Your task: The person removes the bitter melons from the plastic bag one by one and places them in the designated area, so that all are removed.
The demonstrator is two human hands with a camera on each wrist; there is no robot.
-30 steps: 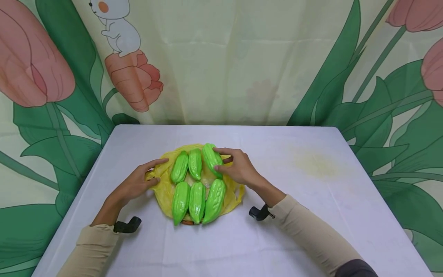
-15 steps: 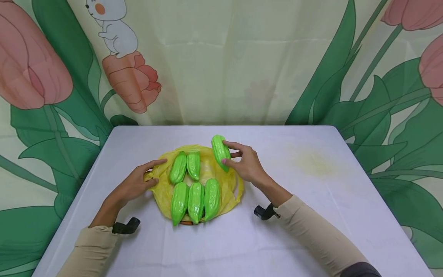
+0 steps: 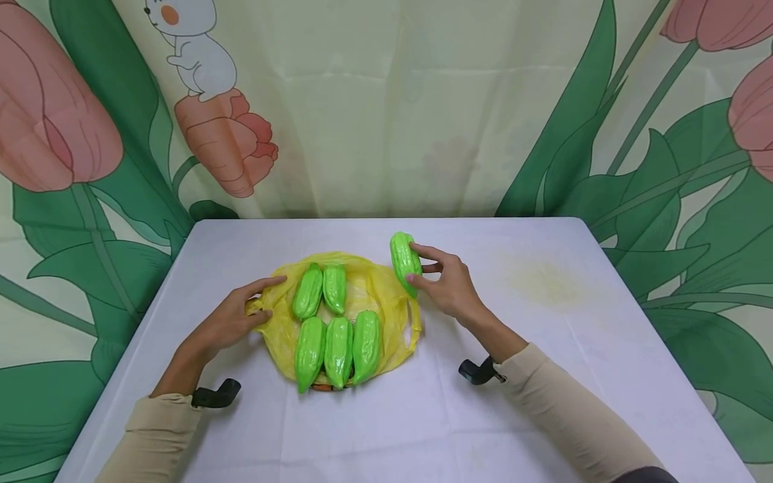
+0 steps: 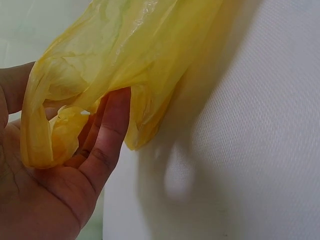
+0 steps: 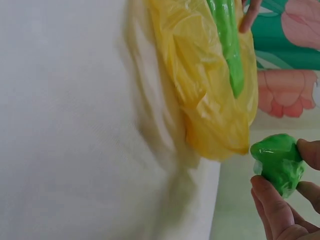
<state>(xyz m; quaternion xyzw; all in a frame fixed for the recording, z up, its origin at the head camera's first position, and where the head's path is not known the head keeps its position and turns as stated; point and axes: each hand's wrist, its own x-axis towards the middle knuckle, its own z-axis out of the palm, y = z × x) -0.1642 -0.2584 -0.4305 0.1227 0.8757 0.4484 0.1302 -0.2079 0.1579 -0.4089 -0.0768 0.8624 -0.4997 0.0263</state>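
Observation:
My right hand pinches a glossy green bitter melon between thumb and fingers, upright at the right rim of a yellow plastic bag. In the right wrist view this melon shows end-on, beyond the bag. Two more melons lie at the back of the spread bag and three in front. At the bag's left edge my left hand holds the plastic. The left wrist view shows the bag's handle looped over this hand, with some fingers hidden behind the film.
A brown edge peeks out under the front of the bag. The white-covered table extends around it, with a faint yellowish stain on the right. Behind its far edge hangs a printed curtain.
My right hand has lifted the back-right melon off the others and carried it right, to the bag's right rim. The front-right melon has settled more upright. My left hand stays at the bag.

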